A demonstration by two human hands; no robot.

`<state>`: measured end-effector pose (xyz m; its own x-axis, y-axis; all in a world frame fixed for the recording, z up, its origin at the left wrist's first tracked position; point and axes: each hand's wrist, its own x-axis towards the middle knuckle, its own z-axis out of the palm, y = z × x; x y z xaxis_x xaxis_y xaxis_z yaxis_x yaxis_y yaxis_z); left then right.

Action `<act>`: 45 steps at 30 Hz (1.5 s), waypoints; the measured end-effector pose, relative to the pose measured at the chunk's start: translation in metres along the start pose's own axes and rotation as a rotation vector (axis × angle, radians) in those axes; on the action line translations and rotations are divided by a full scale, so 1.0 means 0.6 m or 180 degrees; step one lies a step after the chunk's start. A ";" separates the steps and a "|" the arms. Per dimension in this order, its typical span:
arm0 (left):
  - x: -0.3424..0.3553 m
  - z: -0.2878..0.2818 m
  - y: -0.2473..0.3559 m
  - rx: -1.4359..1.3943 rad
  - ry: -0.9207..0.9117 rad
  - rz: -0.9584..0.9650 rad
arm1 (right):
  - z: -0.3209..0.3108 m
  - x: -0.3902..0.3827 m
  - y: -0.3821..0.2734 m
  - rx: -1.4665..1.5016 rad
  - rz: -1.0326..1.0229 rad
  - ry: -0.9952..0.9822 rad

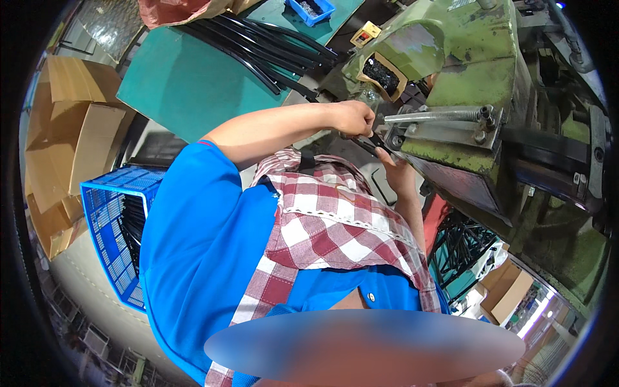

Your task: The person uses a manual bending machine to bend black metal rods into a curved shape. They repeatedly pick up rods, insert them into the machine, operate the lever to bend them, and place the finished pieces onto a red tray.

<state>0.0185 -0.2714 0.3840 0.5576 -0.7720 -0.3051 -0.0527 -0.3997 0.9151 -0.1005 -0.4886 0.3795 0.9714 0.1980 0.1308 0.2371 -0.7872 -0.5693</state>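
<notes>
My left hand (354, 119) is closed, its fingers curled round a black strip (372, 140) at the near side of the green machine (477, 71). Just below and to the right, my right hand (394, 169) grips the same strip, thumb laid along it. The strip's ends are partly hidden by my hands and the machine. Close above my hands, a spring on a rod (438, 117) runs along the machine's edge. Long black strips (258, 48) lie in a bundle on the green table (171, 84), some reaching past its edge near my left hand.
A small carton (401, 86) of tiny dark parts sits against the machine beyond my hands. On the table's far side is a blue tray (313, 20). To my left stand an open cardboard box (97, 138) and a blue crate (106, 235). More black strips (461, 248) lie at the right.
</notes>
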 end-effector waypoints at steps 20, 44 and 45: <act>-0.111 -0.110 -0.247 0.3739 0.1572 -0.0012 | 0.010 -0.032 0.037 0.0011 0.0798 0.0166; -0.068 -0.027 -0.105 0.0786 -0.0089 0.0731 | -0.078 -0.081 -0.037 0.1702 0.1130 0.0491; -0.065 -0.033 -0.107 0.0831 -0.0157 0.0756 | -0.075 -0.084 -0.033 0.1758 0.1135 0.0553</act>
<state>0.0165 -0.2056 0.3425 0.4640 -0.8790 -0.1100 -0.3897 -0.3141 0.8657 -0.1536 -0.5094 0.4207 0.9877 -0.1514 -0.0398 -0.0931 -0.3639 -0.9268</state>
